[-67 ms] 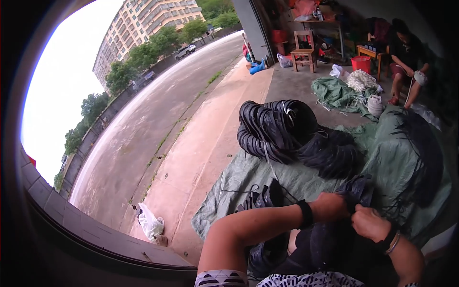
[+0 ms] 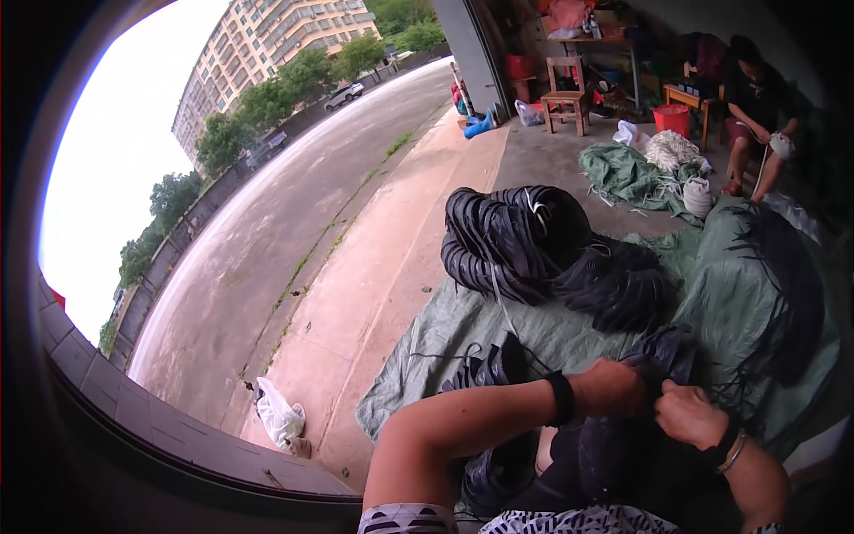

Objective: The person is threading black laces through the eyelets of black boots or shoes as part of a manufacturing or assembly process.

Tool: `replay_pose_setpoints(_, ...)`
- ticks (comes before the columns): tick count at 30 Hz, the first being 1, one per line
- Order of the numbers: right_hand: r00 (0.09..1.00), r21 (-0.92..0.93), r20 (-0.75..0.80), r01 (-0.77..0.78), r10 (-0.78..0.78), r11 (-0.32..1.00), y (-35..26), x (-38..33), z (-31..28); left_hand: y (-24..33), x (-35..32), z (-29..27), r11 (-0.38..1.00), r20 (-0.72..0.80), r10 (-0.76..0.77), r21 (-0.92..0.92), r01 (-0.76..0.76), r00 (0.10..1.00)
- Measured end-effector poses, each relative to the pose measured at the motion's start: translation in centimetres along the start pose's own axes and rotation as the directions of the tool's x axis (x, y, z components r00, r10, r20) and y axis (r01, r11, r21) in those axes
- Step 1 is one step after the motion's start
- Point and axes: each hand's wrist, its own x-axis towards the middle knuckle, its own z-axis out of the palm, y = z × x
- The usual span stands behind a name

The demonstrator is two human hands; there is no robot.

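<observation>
My left hand (image 2: 609,388) is closed, its fingers wrapped round the edge of a dark, flap-like piece (image 2: 656,362) above my lap. Close beside it, my right hand (image 2: 690,416) is pinched with its fingertips against the near side of the same piece. What lies between those fingertips is too small to make out. A chain of dark overlapping pieces (image 2: 485,369) with thin cords lies left of my hands, partly behind my left forearm. Beyond my hands, large dark bundles (image 2: 516,236) of similar stacked pieces are tied with pale string.
A green tarp (image 2: 427,343) spreads under the bundles, and long dark strands (image 2: 783,294) drape over its raised right side. Farther back sit a person (image 2: 756,107) handling pale cord, a red bucket (image 2: 672,118) and a wooden chair (image 2: 565,96). A white bag (image 2: 281,414) lies at left.
My left hand and forearm have shifted slightly to the left. My right hand has hardly moved, and both stay by the dark piece.
</observation>
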Motion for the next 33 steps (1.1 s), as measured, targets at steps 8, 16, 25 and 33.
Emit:
replay_pose_setpoints(8, 0.961, 0.225, -0.263, -0.023, 0.083, 0.974, -2.2, -1.2, 2.2, 0.7, -2.0, 2.6, 0.476, -0.141, -0.386, -0.877, 0.066, 0.912)
replay_pose_setpoints(16, 0.729, 0.887, -0.445, 0.438, 0.52, 0.144, -0.2, 0.0, -2.8, 1.3, -2.8, 2.3, 0.73, -0.297, -0.392, -0.677, 0.098, 0.87)
replay_pose_setpoints(25, 0.88, 0.999, -0.025, 0.039, 0.475, -0.021, 2.4, -3.2, 3.3, 1.4, -1.6, -1.1, 0.937, -0.18, -0.24, -0.299, 0.179, 0.954)
replay_pose_setpoints(33, 0.886, 0.992, -0.127, 0.106, 0.446, 0.072, 1.9, -3.5, 5.1, 1.6, -0.7, -2.1, 0.981, 0.001, -0.176, -0.078, 0.176, 0.984)
